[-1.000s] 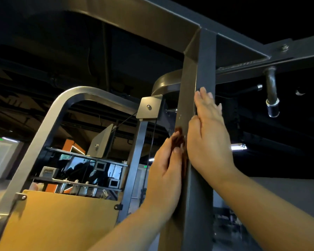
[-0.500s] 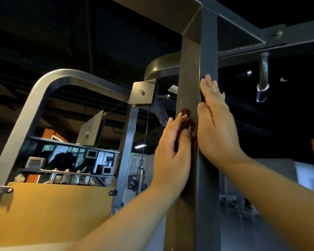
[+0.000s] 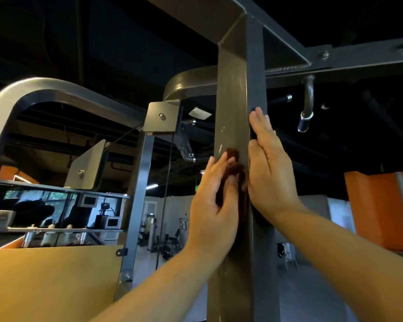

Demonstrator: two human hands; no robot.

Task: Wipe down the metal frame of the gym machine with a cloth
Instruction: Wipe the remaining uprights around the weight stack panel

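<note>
A dark grey square upright post (image 3: 233,94) of the gym machine runs up the middle of the view to a welded corner under the top beams. My left hand (image 3: 215,203) presses a dark brown cloth (image 3: 236,168) against the post's left face, with the fingers lying over the cloth. Only the cloth's upper part shows beyond the fingertips. My right hand (image 3: 269,168) lies flat with straight fingers on the post's right face, just beside the cloth.
A curved silver frame (image 3: 44,89) with a yellow panel (image 3: 51,282) stands at the left. A thinner upright (image 3: 137,205) with a bolted plate (image 3: 161,117) and a cable is behind. A hanging handle (image 3: 306,108) is at upper right, and an orange wall (image 3: 379,210) at far right.
Both hands sit lower against the post's top corner than before. The left hand with the cloth has stayed beside the right hand, and the view has shifted.
</note>
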